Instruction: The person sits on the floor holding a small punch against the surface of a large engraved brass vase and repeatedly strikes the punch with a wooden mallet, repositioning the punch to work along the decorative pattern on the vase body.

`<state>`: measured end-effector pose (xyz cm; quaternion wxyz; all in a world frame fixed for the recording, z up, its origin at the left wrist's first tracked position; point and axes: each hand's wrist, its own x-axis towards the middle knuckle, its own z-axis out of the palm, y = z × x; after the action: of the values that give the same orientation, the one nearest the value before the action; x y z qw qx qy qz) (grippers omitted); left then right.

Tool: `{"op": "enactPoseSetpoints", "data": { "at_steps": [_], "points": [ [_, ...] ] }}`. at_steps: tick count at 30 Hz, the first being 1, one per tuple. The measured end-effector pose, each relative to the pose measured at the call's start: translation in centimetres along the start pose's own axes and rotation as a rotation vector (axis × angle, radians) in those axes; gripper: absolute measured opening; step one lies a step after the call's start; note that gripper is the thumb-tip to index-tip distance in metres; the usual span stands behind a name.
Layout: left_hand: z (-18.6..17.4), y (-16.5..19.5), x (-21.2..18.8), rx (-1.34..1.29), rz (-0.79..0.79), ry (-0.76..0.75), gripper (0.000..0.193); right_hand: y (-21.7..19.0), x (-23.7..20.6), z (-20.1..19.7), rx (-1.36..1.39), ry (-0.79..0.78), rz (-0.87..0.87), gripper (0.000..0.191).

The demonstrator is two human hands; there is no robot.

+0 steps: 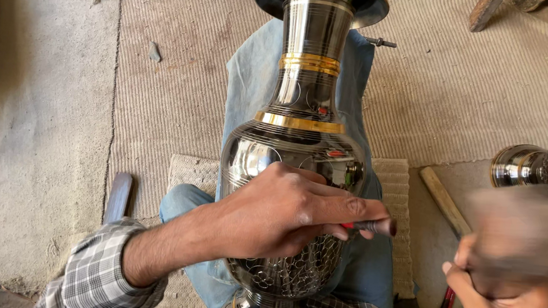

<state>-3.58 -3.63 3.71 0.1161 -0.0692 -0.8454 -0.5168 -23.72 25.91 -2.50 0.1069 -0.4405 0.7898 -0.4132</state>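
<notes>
Left hand [281, 216] lies across the dark polished metal vase with gold bands [298, 150], pinching a thin steel chisel [375, 226] against it for engraving. Right hand [509, 304] grips a blurred wooden mallet [524, 224], raised beside the chisel.

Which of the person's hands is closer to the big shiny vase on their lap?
Left. The left hand rests on the vase, holding a small tool against it. The right hand is off to the side, apart from it.
</notes>
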Motion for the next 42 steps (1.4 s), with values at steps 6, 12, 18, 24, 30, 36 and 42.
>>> {"op": "enactPoseSetpoints", "data": {
  "at_steps": [6, 12, 18, 24, 30, 36, 42],
  "points": [
    [-0.2, -1.1, 1.8, 0.028, -0.024, -0.072, 0.046, 0.7, -3.0, 3.5, 0.008, 0.036, 0.113, 0.086],
    [-1.3, -1.7, 3.5, 0.068, 0.138, -0.33, 0.052, 1.7, -6.6, 5.9, 0.302, 0.312, 0.244, 0.079],
    [-1.4, -1.7, 5.4, 0.05, 0.01, -0.621, 0.053, 2.7, -8.9, 5.1, 0.197, 0.342, 0.21, 0.024],
    [-1.6, -1.5, 3.6, 0.076, 0.145, -0.38, 0.05, 3.4, -6.5, 5.2, 0.132, 0.261, 0.081, 0.032],
    [-0.7, 0.3, 0.5, 0.106, 0.072, 0.036, 0.057, 0.8, -1.8, 1.9, -0.114, 0.114, 0.089, 0.048],
    [1.0, 1.7, -1.3, 0.17, -0.099, 0.339, 0.047, -3.3, 3.6, -0.6, -0.191, -0.013, -0.078, 0.062],
    [2.7, 1.6, -2.7, 0.268, -0.186, 0.525, 0.045, -7.0, 8.8, -1.4, -0.194, -0.14, -0.297, 0.071]
  ]
}}
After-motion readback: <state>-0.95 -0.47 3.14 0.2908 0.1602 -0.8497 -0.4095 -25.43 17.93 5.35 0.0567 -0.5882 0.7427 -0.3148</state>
